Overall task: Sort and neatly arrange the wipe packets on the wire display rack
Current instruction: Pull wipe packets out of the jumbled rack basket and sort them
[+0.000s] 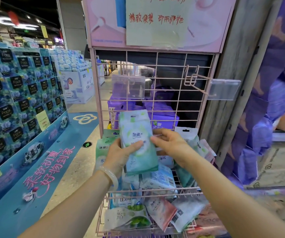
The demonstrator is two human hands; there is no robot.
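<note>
Head view: your left hand [121, 152] grips a stack of wipe packets [138, 143] from its left side, thumb laid across the front face and fingers wrapped behind. Your right hand [170, 146] closes on the stack's right edge, fingertips pinching the packets about mid-height. The stack stands nearly upright, tilted slightly left, green-and-white printed, raised just above the upper basket [188, 188] of the pink wire display rack [157, 93]. A pale bangle [111, 176] sits on your left wrist. Under the stack, the upper basket holds loose packets in no order: a green one [102, 152] stands at the basket's left edge, a blue-white one with a barcode [160, 181] lies flat near the front rail, further ones lean against the right edge. The lower basket [138, 231] carries a white-green packet [128, 217] at its left, a pink one [161, 213] at the centre and a grey one with a barcode [186, 213] toward the right, all lying askew and overlapping. On the rack's back grid, two hooks with clear label holders [128, 86] project forward, one left, one at the right edge; nothing hangs on them. A pink header board with a handwritten paper sign [155, 21] tops the rack.
</note>
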